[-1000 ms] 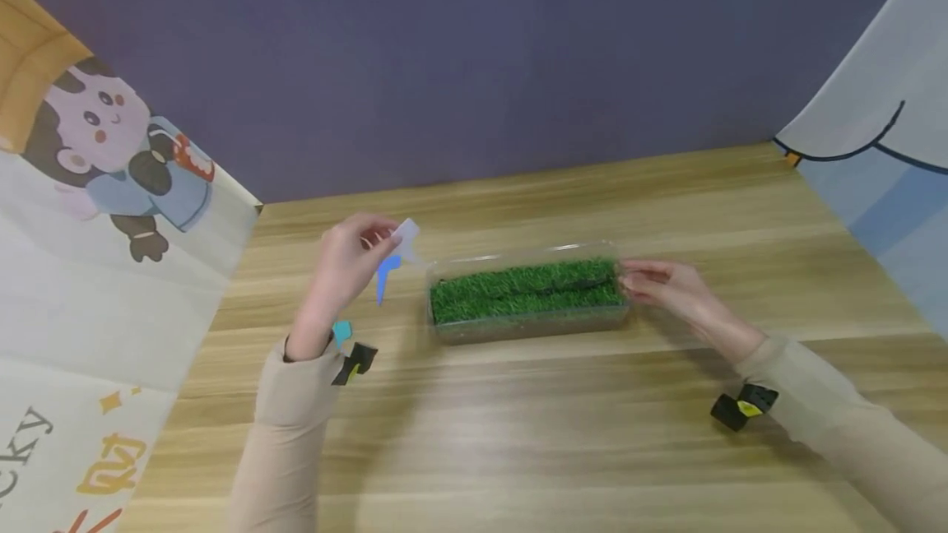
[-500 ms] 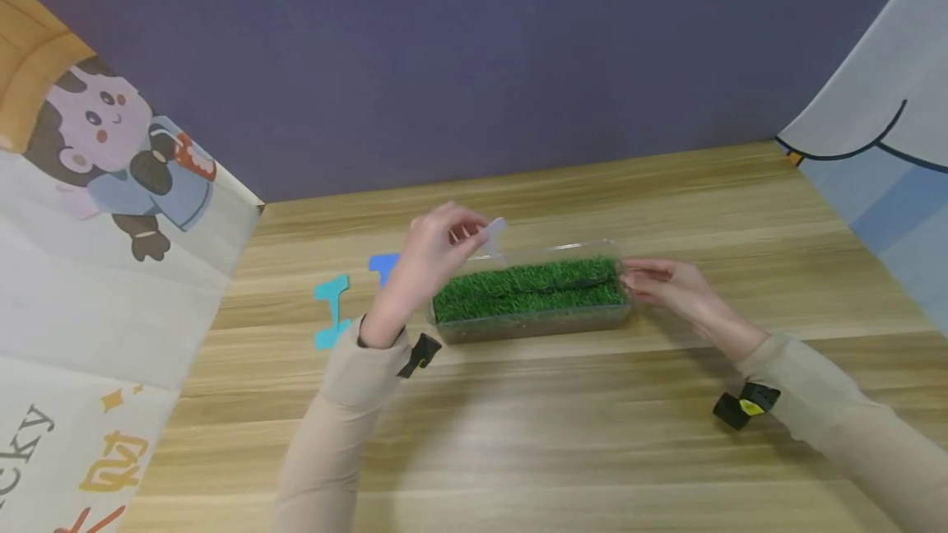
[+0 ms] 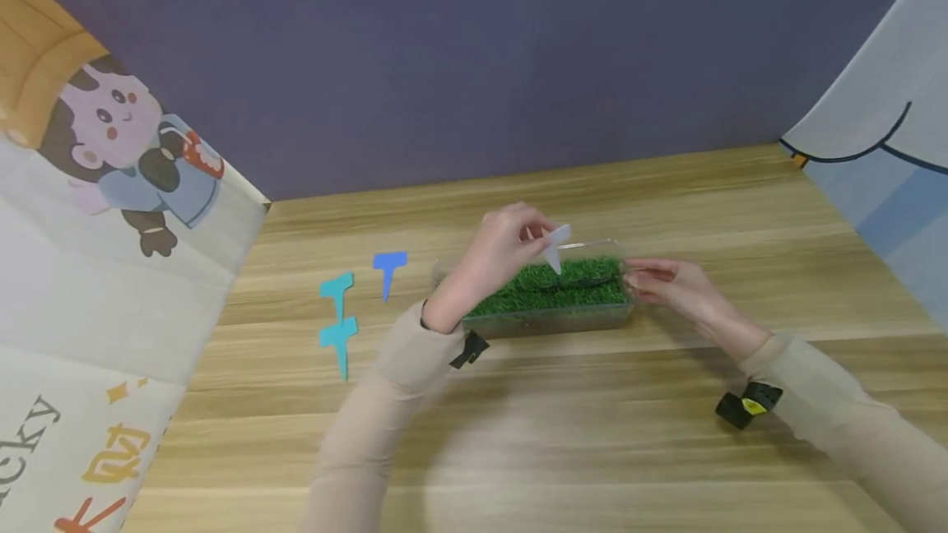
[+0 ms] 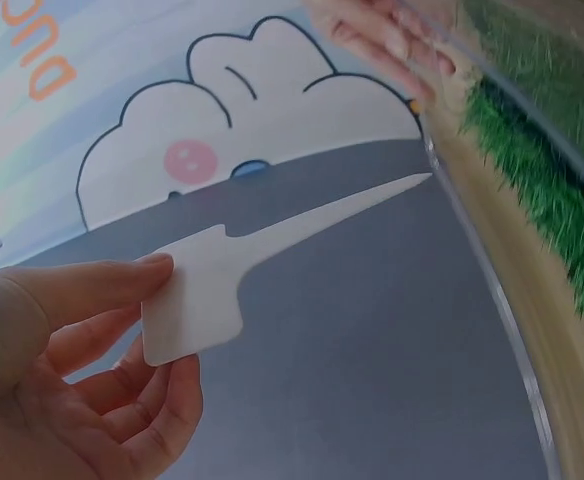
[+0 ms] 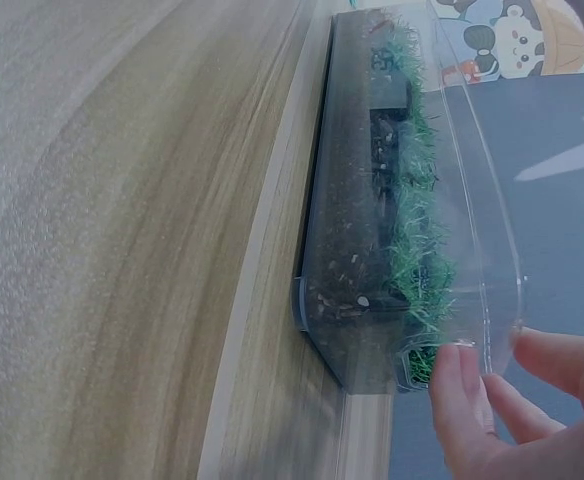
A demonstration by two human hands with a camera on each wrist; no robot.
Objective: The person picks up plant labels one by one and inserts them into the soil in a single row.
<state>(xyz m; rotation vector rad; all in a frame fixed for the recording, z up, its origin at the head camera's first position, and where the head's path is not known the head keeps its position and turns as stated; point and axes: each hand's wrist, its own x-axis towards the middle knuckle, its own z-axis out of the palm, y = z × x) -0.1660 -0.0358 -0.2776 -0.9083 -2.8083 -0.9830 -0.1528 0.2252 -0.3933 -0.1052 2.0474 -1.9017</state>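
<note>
My left hand (image 3: 505, 252) pinches a white T-shaped plant label (image 3: 555, 250) by its broad head. The label hangs above the grass, its pointed stem slanting downward; in the left wrist view that tip (image 4: 417, 181) stands free near the clear rim. Below is a clear plastic planter box (image 3: 551, 323) lined with green artificial grass (image 3: 585, 296) in two strips with a dark gap between. Dark soil (image 5: 347, 220) shows through its side in the right wrist view. With thumb and fingers, my right hand (image 3: 672, 290) grips the box's right end at the rim.
Left of the box lie a blue plant label (image 3: 390, 263) and two teal plant labels (image 3: 337, 289), one below the other on the wooden table (image 3: 578, 426). A dark panel (image 3: 518, 72) stands behind, with cartoon-printed side walls at left and right.
My left hand has carried the white label rightward from beside the blue label to over the grass, uncovering the blue and teal labels. My right hand stays at the box's end.
</note>
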